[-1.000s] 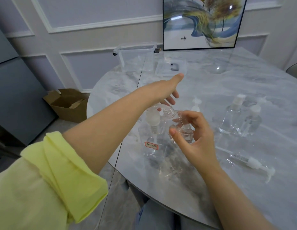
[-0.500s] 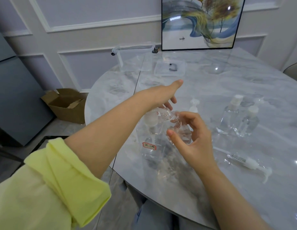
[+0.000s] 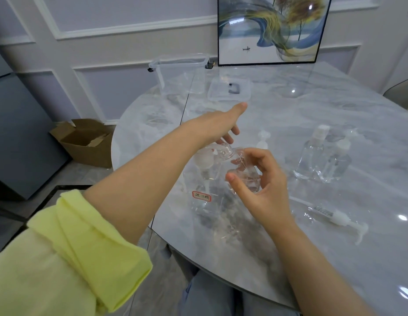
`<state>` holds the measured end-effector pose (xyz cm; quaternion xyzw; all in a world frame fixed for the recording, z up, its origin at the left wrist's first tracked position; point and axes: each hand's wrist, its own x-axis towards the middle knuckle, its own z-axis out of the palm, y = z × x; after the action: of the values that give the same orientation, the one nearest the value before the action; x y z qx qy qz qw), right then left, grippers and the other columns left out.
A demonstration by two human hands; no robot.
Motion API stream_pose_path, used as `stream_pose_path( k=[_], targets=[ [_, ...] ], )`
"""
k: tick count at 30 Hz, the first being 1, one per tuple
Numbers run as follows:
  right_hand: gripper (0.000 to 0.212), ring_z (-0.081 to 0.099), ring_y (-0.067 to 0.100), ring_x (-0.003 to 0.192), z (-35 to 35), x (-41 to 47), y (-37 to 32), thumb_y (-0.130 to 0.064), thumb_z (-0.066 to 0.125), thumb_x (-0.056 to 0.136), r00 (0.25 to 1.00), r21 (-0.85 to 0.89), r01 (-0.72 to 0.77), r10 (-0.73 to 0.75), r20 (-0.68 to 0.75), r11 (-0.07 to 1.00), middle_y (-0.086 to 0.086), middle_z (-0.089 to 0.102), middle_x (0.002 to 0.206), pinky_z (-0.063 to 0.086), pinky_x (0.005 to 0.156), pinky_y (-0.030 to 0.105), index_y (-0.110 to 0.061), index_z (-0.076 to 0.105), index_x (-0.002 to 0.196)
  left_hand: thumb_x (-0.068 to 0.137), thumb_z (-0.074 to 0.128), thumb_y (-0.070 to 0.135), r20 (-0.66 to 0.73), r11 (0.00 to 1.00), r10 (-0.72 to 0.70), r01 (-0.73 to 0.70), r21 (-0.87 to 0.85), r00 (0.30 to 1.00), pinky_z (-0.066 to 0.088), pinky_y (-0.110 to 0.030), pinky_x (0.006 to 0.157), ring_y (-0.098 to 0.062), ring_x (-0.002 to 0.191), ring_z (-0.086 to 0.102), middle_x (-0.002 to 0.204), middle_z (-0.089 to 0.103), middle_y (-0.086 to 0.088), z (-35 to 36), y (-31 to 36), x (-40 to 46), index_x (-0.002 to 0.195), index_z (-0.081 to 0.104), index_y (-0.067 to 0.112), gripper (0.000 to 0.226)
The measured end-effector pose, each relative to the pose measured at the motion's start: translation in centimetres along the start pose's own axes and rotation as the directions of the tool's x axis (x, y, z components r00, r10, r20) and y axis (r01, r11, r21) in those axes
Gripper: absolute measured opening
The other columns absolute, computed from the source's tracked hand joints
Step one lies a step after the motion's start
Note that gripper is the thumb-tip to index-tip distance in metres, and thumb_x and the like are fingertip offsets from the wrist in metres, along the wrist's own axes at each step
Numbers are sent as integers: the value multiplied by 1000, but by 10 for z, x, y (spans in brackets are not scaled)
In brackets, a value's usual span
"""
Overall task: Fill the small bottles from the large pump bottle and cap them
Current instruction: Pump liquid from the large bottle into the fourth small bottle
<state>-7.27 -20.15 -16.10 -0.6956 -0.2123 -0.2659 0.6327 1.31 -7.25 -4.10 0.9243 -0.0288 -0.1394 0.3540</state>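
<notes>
Gripping a small clear bottle [image 3: 241,172] in the right hand [image 3: 264,190], thumb on the near side and curled fingers on the far side, just above the table [image 3: 312,258] near its front edge. Tilted, long axis running from about five o'clock at the base to eleven o'clock at the open, uncapped, threaded neck, mouth aimed up and left toward the pump. Holding only a little clear liquid, pooled low in the body.

Pressing down with the left hand [image 3: 217,125], fingers nearly straight, thumb stretched toward one o'clock, on the white pump head [image 3: 204,159] of the large pump bottle [image 3: 204,190]. Standing upright directly at nine o'clock of the small bottle, clear-walled, bearing a red-bordered label [image 3: 201,196]; liquid level inside hard to tell.

Standing at three o'clock of the right hand, well apart: two capped small bottles [image 3: 321,160], touching, upright, white tops on, clear liquid in both. Behind the hands at twelve o'clock, a white spray cap [image 3: 263,140] upright on the marble. Lying flat at four o'clock, a spare white pump with dip tube [image 3: 335,216], nozzle toward the near right.

Far back at eleven o'clock, a clear storage box [image 3: 180,74], apparently nothing inside, with its lid [image 3: 229,90] flat beside it at its three o'clock.
</notes>
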Motion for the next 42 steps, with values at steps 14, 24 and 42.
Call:
stream_pose_path(
  k=[14,24,42],
  targets=[
    [38,67,16,100,0,0,1,-17,80,83,1000,-2,3,-3,-6,1000,-8,67,107,52,90,25,-18,61,115,97,21,75,3,998,-2,2,63,1000,43,-45,107,-21,105,66,108,72,-2,2,4,2,108,71,21,74],
    [38,66,16,97,1,-2,-1,-19,80,83,1000,-1,15,-15,-15,1000,-7,66,106,54,85,24,-17,61,116,97,20,76,23,1000,-17,17,-11,1000,40,-33,77,-21,104,68,110,73,-3,-5,3,0,113,70,20,77],
    [37,66,18,98,0,-1,0,-17,81,82,1000,-1,-2,2,-10,1000,-3,68,104,54,88,27,-13,63,114,96,22,76,14,999,-35,35,9,999,43,-43,104,-22,106,66,111,71,-4,-1,2,-2,111,70,19,76]
  ],
)
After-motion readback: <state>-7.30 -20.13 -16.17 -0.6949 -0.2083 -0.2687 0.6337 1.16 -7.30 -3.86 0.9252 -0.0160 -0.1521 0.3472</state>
